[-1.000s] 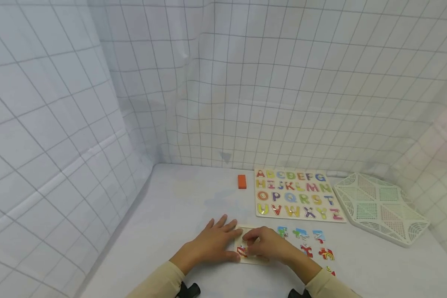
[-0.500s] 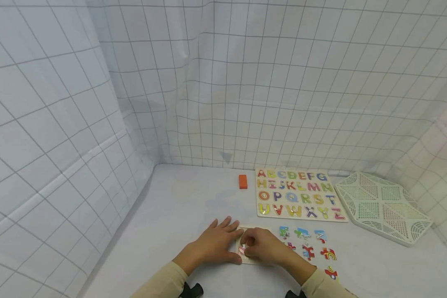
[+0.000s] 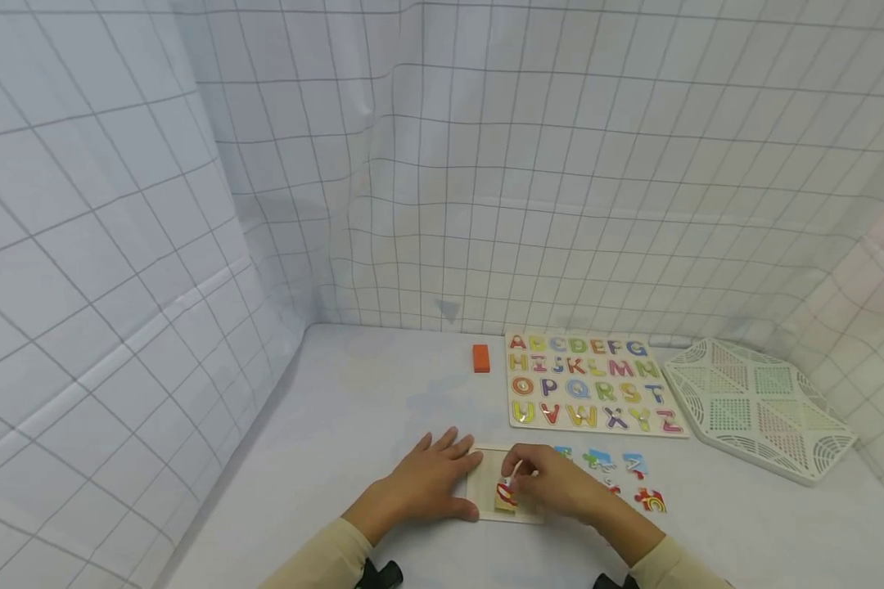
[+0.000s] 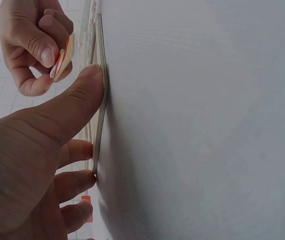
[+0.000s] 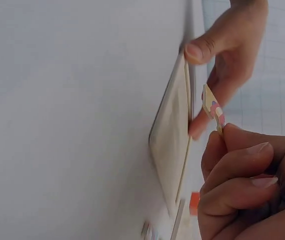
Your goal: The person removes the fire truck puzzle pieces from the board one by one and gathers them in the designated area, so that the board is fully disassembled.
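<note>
A small pale wooden puzzle tray [image 3: 482, 488] lies flat on the white table. My left hand [image 3: 429, 483] rests at its left side, fingers spread and fairly straight, with the thumb at the near corner and fingertips along the edge. Above the tray my right hand [image 3: 556, 484] pinches a jigsaw piece [image 3: 506, 496] between thumb and index finger. In the right wrist view the jigsaw piece [image 5: 214, 106] is tilted and clear of the tray [image 5: 170, 135]. The tray's left part is bare; my right hand hides some of its right part from the head view.
Several loose jigsaw pieces [image 3: 650, 500] lie right of the tray, partly behind my right arm. Farther back are an alphabet puzzle board [image 3: 597, 431], an orange block [image 3: 481, 358] and a white perforated plastic panel [image 3: 759, 409]. Gridded white cloth [image 3: 486, 204] hangs behind and at the sides.
The jigsaw piece, in the tray's lower left earlier, is now lifted and moved right in my right hand's pinch. The left hand stays nearly still.
</note>
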The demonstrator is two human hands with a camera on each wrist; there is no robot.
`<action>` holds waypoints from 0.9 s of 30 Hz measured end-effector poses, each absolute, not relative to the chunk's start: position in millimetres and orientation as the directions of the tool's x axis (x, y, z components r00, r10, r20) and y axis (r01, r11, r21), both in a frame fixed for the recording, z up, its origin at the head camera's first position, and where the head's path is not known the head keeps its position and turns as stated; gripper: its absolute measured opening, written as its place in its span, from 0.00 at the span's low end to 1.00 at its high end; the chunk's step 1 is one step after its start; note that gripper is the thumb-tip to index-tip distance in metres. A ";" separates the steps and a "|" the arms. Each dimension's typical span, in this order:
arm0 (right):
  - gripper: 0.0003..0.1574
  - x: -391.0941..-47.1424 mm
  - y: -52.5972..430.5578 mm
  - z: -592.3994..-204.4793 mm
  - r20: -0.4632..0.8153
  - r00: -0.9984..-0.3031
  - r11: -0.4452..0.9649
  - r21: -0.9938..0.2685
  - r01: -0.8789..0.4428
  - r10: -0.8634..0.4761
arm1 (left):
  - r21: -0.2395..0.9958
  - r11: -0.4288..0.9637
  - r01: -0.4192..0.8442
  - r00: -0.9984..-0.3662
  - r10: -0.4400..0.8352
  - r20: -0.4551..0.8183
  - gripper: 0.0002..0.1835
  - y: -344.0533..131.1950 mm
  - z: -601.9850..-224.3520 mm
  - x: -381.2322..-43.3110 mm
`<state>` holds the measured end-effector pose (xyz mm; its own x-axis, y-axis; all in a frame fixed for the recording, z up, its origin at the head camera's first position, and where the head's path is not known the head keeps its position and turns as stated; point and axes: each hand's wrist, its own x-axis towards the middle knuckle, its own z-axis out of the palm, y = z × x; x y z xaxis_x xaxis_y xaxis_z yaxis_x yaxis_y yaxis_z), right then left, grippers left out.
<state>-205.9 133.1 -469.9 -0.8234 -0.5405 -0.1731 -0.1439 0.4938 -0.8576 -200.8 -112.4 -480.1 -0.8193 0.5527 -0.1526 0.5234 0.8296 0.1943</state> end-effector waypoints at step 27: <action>0.06 -186.6 215.6 -484.1 -0.279 -0.823 0.487 -0.873 0.004 -0.495 | 0.194 0.839 0.509 -0.826 0.539 -0.166 0.47 -114.2 -482.1 -199.3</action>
